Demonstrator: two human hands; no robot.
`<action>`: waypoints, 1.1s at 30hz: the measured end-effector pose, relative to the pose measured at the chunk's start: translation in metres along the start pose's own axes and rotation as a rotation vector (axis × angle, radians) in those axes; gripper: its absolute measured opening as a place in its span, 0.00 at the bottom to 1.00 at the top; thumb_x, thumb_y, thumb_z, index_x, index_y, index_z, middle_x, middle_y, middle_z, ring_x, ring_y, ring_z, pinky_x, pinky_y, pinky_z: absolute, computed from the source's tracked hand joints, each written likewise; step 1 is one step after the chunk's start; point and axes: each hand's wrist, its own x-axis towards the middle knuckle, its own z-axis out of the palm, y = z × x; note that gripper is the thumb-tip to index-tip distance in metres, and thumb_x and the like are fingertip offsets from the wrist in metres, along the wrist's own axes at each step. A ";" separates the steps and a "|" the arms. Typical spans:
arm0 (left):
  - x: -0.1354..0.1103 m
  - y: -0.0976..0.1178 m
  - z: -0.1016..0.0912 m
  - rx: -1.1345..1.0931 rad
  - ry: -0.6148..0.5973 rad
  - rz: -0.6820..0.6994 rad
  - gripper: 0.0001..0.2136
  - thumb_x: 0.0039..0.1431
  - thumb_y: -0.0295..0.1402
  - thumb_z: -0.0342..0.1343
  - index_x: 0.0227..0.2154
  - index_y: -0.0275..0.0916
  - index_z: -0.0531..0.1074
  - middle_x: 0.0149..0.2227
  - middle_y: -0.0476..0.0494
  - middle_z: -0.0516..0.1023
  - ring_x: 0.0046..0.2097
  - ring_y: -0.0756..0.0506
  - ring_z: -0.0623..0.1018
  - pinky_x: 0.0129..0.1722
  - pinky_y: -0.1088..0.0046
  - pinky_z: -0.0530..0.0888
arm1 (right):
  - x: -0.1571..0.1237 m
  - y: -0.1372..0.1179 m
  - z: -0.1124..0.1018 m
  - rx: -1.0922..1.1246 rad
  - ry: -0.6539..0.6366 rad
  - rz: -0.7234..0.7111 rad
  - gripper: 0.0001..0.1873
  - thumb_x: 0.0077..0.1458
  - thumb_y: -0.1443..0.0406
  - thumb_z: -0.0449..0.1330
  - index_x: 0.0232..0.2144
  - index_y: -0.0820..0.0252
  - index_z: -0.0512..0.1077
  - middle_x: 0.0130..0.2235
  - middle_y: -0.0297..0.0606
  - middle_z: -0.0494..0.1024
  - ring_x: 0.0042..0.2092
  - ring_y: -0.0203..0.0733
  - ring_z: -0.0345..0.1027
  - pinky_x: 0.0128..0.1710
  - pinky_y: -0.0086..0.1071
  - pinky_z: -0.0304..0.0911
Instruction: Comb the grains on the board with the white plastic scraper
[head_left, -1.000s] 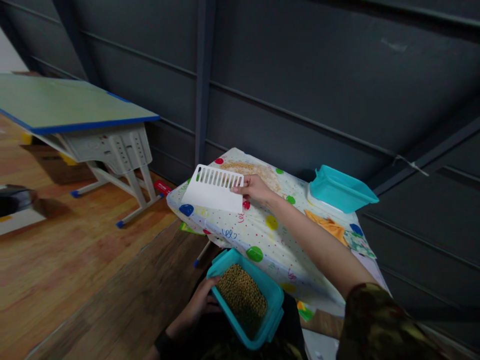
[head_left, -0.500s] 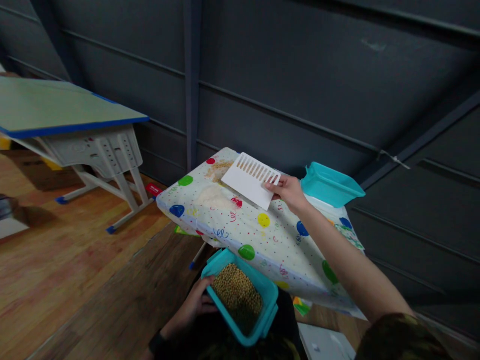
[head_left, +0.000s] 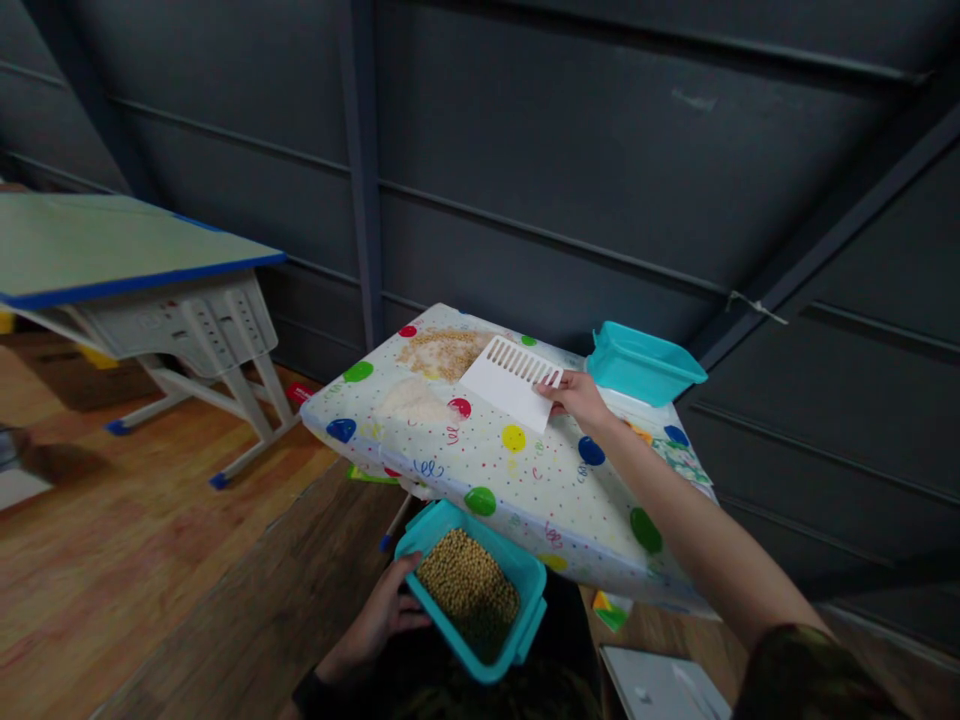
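My right hand pinches the right end of a flat white slotted scraper above the table. Slots run along the scraper's far edge. Whether its lower edge touches the tablecloth, I cannot tell. Just left of it lies a spread of tan grains mixed with white ones; a whitish heap is nearer to me. Down by my lap, my left hand grips the left side of a turquoise plastic box. Round beige beans fill much of it, and its near end is in shadow.
The table wears a balloon-print cloth. A second turquoise box stands at its far right, near the dark wall. A green-topped desk is to the left. A white flat object lies below on the right.
The scraper has moved toward me and slightly right over the cloth, uncovering more of the tan and white grains. My left hand still holds the box of beans. The view has shifted slightly.
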 end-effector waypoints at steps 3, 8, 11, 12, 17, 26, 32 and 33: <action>0.001 -0.001 -0.002 0.005 0.006 0.013 0.30 0.69 0.52 0.59 0.63 0.34 0.68 0.59 0.24 0.83 0.41 0.35 0.87 0.45 0.53 0.86 | 0.006 0.002 -0.011 0.005 0.019 -0.012 0.22 0.37 0.58 0.82 0.31 0.63 0.80 0.34 0.45 0.86 0.31 0.45 0.79 0.27 0.34 0.76; -0.004 0.002 0.001 -0.012 0.004 0.020 0.29 0.70 0.52 0.58 0.63 0.35 0.68 0.61 0.25 0.83 0.43 0.34 0.88 0.47 0.52 0.86 | 0.011 -0.002 -0.029 0.062 0.014 -0.018 0.25 0.35 0.56 0.84 0.32 0.62 0.80 0.34 0.45 0.87 0.32 0.45 0.80 0.29 0.34 0.77; -0.007 0.006 0.004 -0.011 -0.011 0.019 0.28 0.71 0.51 0.58 0.63 0.35 0.68 0.61 0.25 0.83 0.45 0.34 0.88 0.48 0.51 0.86 | 0.013 -0.007 -0.025 0.110 0.013 -0.049 0.25 0.38 0.56 0.84 0.35 0.62 0.82 0.36 0.45 0.88 0.33 0.45 0.82 0.31 0.34 0.78; -0.007 0.007 0.004 -0.008 -0.016 0.018 0.28 0.71 0.51 0.58 0.63 0.35 0.68 0.62 0.25 0.83 0.45 0.33 0.89 0.49 0.51 0.87 | 0.014 -0.009 -0.020 0.117 -0.002 -0.056 0.25 0.38 0.57 0.84 0.36 0.63 0.82 0.37 0.46 0.88 0.34 0.45 0.82 0.32 0.34 0.78; -0.001 0.004 0.001 0.020 0.053 0.013 0.27 0.72 0.49 0.58 0.64 0.34 0.68 0.60 0.26 0.84 0.41 0.36 0.89 0.46 0.52 0.88 | 0.016 -0.011 0.019 0.070 -0.106 -0.030 0.17 0.45 0.62 0.81 0.34 0.62 0.82 0.35 0.43 0.88 0.34 0.47 0.82 0.28 0.33 0.78; -0.011 0.013 0.010 0.009 0.175 0.018 0.22 0.73 0.47 0.57 0.58 0.35 0.73 0.46 0.35 0.85 0.35 0.38 0.87 0.40 0.56 0.88 | 0.031 0.003 0.004 -0.060 0.061 -0.013 0.05 0.52 0.72 0.74 0.31 0.62 0.81 0.32 0.39 0.86 0.29 0.42 0.77 0.23 0.30 0.73; -0.009 0.014 0.013 0.012 0.194 0.033 0.20 0.72 0.46 0.58 0.56 0.35 0.73 0.46 0.33 0.84 0.35 0.37 0.87 0.37 0.56 0.88 | 0.043 0.006 -0.023 -0.192 0.119 -0.040 0.07 0.52 0.73 0.74 0.27 0.62 0.80 0.25 0.35 0.81 0.25 0.39 0.74 0.23 0.29 0.72; -0.008 0.013 0.012 0.007 0.200 0.039 0.19 0.73 0.45 0.58 0.56 0.35 0.73 0.47 0.33 0.85 0.34 0.38 0.87 0.36 0.56 0.88 | 0.044 0.007 -0.027 -0.206 0.125 -0.047 0.07 0.52 0.73 0.74 0.26 0.62 0.80 0.25 0.35 0.81 0.25 0.39 0.73 0.23 0.29 0.72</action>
